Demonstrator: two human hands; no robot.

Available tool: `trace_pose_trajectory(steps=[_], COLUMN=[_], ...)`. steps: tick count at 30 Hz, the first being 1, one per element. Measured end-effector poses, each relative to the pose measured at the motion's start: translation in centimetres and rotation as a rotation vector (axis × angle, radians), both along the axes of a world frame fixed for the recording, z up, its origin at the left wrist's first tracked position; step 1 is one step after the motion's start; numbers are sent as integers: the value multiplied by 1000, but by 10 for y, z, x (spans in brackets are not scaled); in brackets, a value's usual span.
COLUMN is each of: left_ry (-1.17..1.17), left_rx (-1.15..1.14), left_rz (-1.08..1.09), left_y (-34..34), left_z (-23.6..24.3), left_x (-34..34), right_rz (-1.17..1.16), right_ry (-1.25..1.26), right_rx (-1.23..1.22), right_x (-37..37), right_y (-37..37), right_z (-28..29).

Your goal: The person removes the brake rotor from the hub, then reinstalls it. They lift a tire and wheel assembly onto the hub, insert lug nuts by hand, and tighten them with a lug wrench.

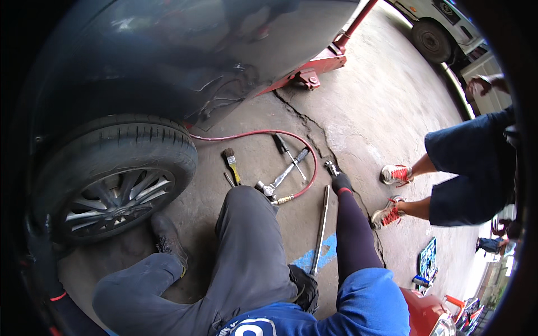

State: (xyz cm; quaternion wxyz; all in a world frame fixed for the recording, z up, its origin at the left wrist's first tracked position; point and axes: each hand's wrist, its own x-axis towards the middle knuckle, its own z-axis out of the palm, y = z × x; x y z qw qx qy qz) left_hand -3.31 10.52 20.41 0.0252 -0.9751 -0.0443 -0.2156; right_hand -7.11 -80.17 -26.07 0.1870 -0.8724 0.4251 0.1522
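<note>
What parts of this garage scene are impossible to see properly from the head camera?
- Left hand: at the dark lower-left rim beside the wheel; its fingers cannot be made out.
- Right hand: gloved, reaching a small metal tool; the grip is too small to judge.
- Bystander: upper body cut off by the right rim.

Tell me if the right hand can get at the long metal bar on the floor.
Probably yes: the right hand, closed on a small metal tool, is just beside the bar's far end, with only bare concrete between them.

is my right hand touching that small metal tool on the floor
Touching. The head view shows the gloved right hand reached out to the concrete, its fingertips closed around the small metal tool, no gap between them.
</note>
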Motion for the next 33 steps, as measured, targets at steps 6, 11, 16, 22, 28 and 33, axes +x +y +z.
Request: trace_pose_trajectory(steps=[6, 11, 16, 22, 28, 33], left_ry=[64, 105, -83, -182, -63, 150], left_rx=[422, 571, 165, 103, -1141, -1270], left_rz=[-44, 86, 17, 80, -119, 96], left_y=[21, -24, -82, -110, -248, -312], left_z=[1, 13, -1, 4, -83, -197], left_x=[-21, -20, -12, -6, -59, -96], right_rz=[60, 51, 195, -376, 610, -19], right_ry=[-209, 37, -220, -509, -791, -135], right_rx=[-238, -214, 56, 234, 813, 2123], right_x=[-73, -65, -67, -40, 19, 19], right_y=[-48, -70, -85, 24, 254, 453], right_z=[-77, -100, -103, -24, 153, 199])
